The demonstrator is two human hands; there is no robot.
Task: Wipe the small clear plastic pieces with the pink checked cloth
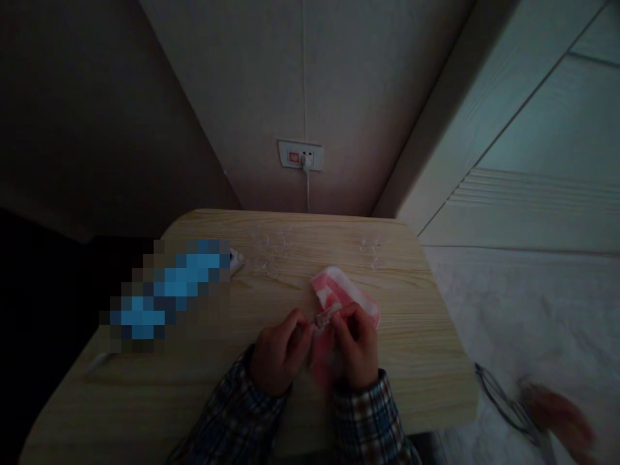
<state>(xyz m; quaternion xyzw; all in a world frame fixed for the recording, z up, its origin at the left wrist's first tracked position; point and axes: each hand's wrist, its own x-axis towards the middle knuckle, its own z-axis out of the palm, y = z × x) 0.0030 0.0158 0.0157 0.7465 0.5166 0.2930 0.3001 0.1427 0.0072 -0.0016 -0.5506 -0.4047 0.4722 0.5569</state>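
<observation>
Over the front middle of the table, my left hand [281, 352] and my right hand [357, 345] are close together, fingers pinched. Between their fingertips is a small clear plastic piece [325, 318], whose exact kind is too small and dim to make out. A pink and white soft cloth [346, 289], perhaps a sock, lies under and behind the fingers. Part of it is hidden by my right hand and hangs blurred between the wrists. Farther back lie several clear plastic pieces [271, 255], with another small group [372, 248] to the right.
A phone-like device [236, 260], its screen pixelated, lies on the left of the wooden table [411, 284]. Behind, a wall socket [300, 155] holds a plug with a white cable. On the floor at right are dark cables [504, 400] and a blurred reddish shape [557, 413].
</observation>
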